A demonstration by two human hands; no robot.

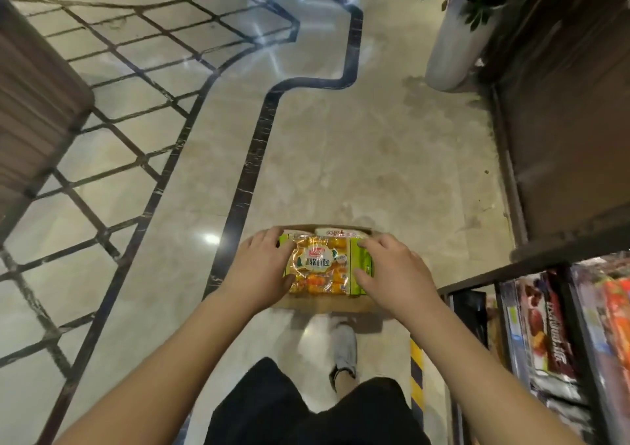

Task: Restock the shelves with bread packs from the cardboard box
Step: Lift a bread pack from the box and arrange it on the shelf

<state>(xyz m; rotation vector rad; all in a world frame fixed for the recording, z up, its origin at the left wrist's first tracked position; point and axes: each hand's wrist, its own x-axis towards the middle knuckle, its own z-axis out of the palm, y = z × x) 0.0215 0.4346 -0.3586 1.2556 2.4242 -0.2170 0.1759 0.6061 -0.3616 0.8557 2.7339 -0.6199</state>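
1. Left hand (262,267): fingers curled over the left end of the bread pack (324,264), thumb at its near edge; gripping. Right hand (392,271): fingers bent over the right end of the same pack; gripping. The pack is held flat between the two, directly over the cardboard box (327,305) on the floor.
2. Risk, grip: the film wrapper looks slick and loosely filled, and the hold is on the ends only. If one hand lets go early, the pack likely sags or slides out and drops into the box or onto the floor.
3. Risk, squeeze: the contents are soft. Pressing the ends inward to secure it could crush the bread.
4. Box: a pale pack (337,231) shows at the far rim. Cannot tell whether it touches the held one. If the wrappers catch, lifting could drag it out.
5. Shelf (511,271) to the right; its row of packs (545,325) looks closely filled. A low swing across could knock the pack on the dark front rail, and forcing it into a tight gap could push neighbours out.
6. Shoe (344,349) just behind the box: a step forward during the turn could kick it.
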